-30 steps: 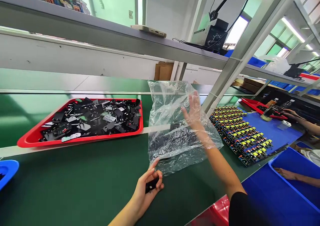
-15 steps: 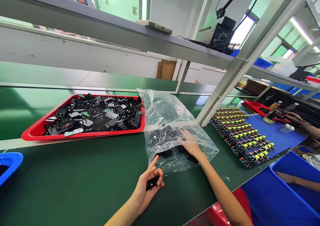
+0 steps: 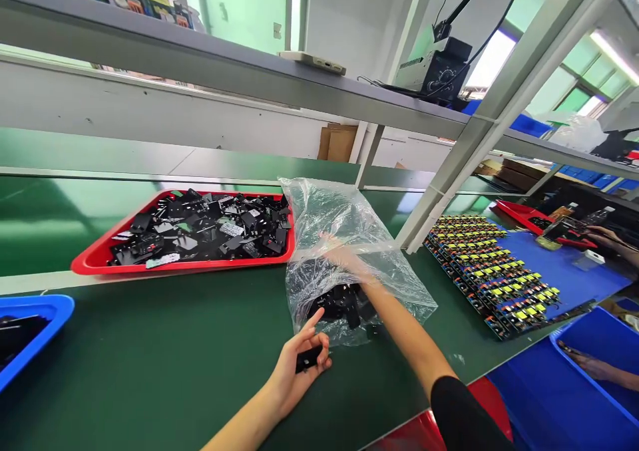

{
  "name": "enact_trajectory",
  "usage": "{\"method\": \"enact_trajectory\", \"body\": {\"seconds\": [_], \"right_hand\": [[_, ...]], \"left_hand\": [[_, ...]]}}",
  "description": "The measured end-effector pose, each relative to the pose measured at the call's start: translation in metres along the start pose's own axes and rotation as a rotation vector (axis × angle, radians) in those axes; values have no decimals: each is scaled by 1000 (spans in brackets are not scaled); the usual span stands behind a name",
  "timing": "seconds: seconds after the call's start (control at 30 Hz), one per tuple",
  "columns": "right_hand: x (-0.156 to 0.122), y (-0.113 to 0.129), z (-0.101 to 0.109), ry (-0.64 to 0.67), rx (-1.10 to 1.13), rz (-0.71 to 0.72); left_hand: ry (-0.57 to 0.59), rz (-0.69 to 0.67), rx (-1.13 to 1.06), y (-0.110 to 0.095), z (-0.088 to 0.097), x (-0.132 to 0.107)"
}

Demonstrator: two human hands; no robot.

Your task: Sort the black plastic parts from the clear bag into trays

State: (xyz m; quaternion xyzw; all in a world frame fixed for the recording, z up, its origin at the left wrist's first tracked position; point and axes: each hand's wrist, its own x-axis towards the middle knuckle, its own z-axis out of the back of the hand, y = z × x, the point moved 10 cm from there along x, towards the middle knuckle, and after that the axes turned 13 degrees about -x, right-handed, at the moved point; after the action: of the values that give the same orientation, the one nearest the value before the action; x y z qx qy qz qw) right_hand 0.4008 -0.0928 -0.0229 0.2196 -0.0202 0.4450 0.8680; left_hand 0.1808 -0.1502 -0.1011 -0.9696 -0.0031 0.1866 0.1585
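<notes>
My left hand (image 3: pixel 298 364) rests on the green bench, fingers curled round a small black part (image 3: pixel 308 358). A clear plastic bag (image 3: pixel 344 258) with black parts inside lies just beyond it. My right hand (image 3: pixel 344 259) is inside the bag, seen blurred through the plastic, so its fingers cannot be made out. A red tray (image 3: pixel 94 259) heaped with several black parts sits to the left of the bag.
A blue bin (image 3: pixel 34 334) is at the left edge. A blue board (image 3: pixel 564 271) with rows of yellow-topped components lies to the right, behind a slanted metal post (image 3: pixel 479 135). Another person's hands (image 3: pixel 606 235) work at far right. Blue bins (image 3: pixel 599 364) stand at the lower right.
My right hand dropped from raised and open against the bag, then moved left and deeper inside it. The bag slumped lower. My left hand kept hold of the black part.
</notes>
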Motion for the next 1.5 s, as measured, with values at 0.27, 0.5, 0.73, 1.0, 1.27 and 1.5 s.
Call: {"method": "enact_trajectory", "body": {"seconds": [0.27, 0.5, 0.73, 1.0, 1.27, 1.5], "right_hand": [[5, 31, -27, 273, 121, 132], [-28, 49, -22, 405, 242, 263], [-61, 83, -34, 435, 224, 391], [-95, 18, -7, 245, 124, 167], [-100, -19, 10, 216, 111, 76], [-68, -2, 4, 201, 131, 41]], "left_hand": [[17, 16, -29, 3, 2, 3], [44, 23, -40, 4, 3, 3], [-74, -178, 152, -41, -4, -9], [-49, -59, 330, -33, -18, -16], [-30, 36, 163, -46, -22, -17], [93, 88, 240, -40, -23, -11]]}}
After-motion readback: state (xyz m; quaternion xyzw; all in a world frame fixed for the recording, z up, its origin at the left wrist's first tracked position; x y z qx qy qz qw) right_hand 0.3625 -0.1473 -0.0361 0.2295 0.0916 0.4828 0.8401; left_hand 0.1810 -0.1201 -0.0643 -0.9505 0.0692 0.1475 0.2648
